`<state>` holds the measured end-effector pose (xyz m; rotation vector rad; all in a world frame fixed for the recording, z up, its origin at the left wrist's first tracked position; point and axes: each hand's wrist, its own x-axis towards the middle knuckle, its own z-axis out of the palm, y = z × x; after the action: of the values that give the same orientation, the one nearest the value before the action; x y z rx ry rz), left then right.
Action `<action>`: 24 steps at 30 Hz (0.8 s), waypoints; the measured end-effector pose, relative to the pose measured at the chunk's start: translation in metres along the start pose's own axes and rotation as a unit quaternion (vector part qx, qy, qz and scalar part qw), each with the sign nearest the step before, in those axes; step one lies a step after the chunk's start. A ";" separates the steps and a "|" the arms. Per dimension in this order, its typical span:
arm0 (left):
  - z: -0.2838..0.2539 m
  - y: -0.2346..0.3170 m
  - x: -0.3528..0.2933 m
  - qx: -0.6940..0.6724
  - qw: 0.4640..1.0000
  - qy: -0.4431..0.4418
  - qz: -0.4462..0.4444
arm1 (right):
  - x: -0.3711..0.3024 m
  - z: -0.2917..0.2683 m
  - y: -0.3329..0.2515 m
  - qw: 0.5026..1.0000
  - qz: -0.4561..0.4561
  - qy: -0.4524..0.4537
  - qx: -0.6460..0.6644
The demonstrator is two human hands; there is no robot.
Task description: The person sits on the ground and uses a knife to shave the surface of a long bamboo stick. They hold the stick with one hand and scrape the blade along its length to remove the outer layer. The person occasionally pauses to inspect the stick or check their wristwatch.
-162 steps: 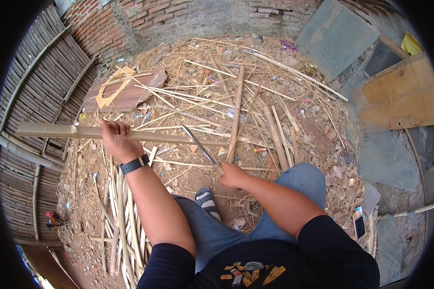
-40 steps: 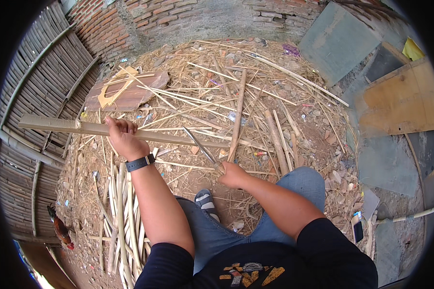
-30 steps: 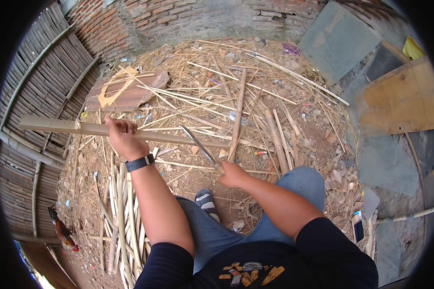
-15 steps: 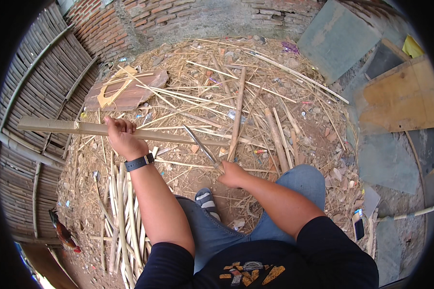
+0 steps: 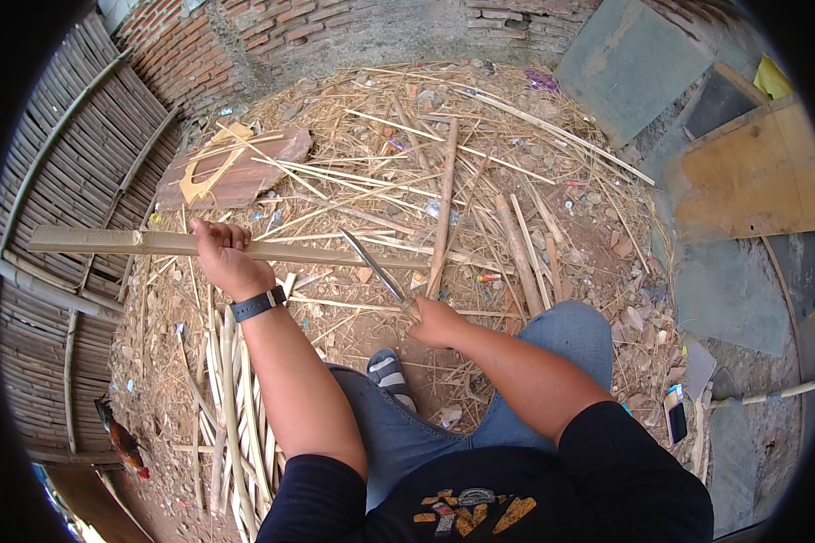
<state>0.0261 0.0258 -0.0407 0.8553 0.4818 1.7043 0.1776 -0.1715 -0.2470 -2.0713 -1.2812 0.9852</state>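
Observation:
My left hand (image 5: 233, 264) is closed round a long split piece of bamboo (image 5: 100, 241), its fingers curled over the upper edge. The piece lies almost level across the view, its thicker end out to the left, its narrow end reaching close to a round wooden stick (image 5: 445, 199). In my right hand (image 5: 437, 323) is the handle of a machete (image 5: 376, 267). Its narrow blade slants up and left, and its tip is near the bamboo's lower edge; whether they touch I cannot tell.
Pale bamboo strips (image 5: 235, 398) are heaped beside my left leg. More strips and sticks (image 5: 516, 253) litter the ground ahead. A brown board (image 5: 276, 167) lies far left, a rooster (image 5: 124, 439) is at the left, and a phone (image 5: 675, 416) is at the right. Brick (image 5: 308, 32) and bamboo (image 5: 63, 190) walls stand around.
The view has shifted very slightly. Both hands keep their grips, and the bamboo and machete stay in nearly the same places.

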 end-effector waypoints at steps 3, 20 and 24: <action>0.001 -0.001 -0.001 -0.001 1.000 0.000 0.002 | 0.001 0.002 0.004 1.000 -0.005 0.007 0.001; -0.007 -0.008 0.005 0.000 1.000 0.017 -0.005 | 0.002 0.004 0.008 1.000 0.024 -0.009 -0.012; -0.007 -0.009 0.005 -0.002 1.000 0.016 -0.010 | 0.001 0.002 0.003 0.999 0.026 -0.009 0.030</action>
<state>0.0261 0.0336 -0.0498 0.8185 0.5062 1.7030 0.1780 -0.1723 -0.2510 -2.0642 -1.1962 1.0539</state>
